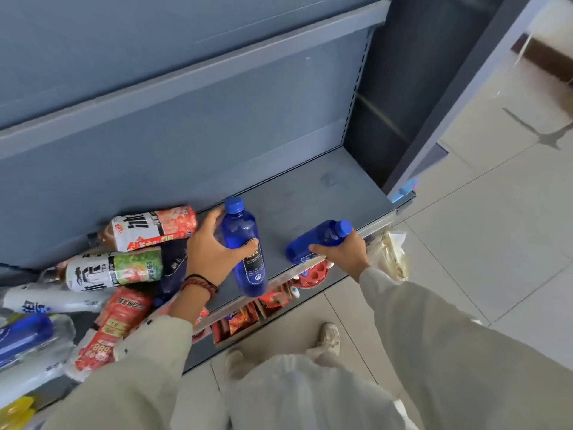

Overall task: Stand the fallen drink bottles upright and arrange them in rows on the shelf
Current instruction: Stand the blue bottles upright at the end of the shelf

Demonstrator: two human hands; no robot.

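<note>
Far left: heap of fallen bottles lying crosswise on the shelf. They are mixed stock: a red-label tea bottle on its side against the back panel, a green-label tea bottle just near of it, and white, clear and blue ones below. None of them is upright, and no row shows anywhere in view.

Centre: left hand grips the left soda bottle, fingers curled round the upper body and thumb across the front. This bottle is deep blue translucent plastic with a blue cap and a dark label marked SODA. Its cap points far and its base near, over the front lip of the shelf. It looks tilted rather than flat, and whether it rests on the shelf I cannot tell. The mid-body grip likely serves to swing the base down.

Right of centre: right soda bottle, same make, lies on its side at the front edge with its cap pointing right. The right hand is closed over it near the shoulder, probably to tip it up the same way.

Right: this stretch of shelf is bare grey board, the likely spot for the first row.

Below: snack packets on a lower shelf.
</note>
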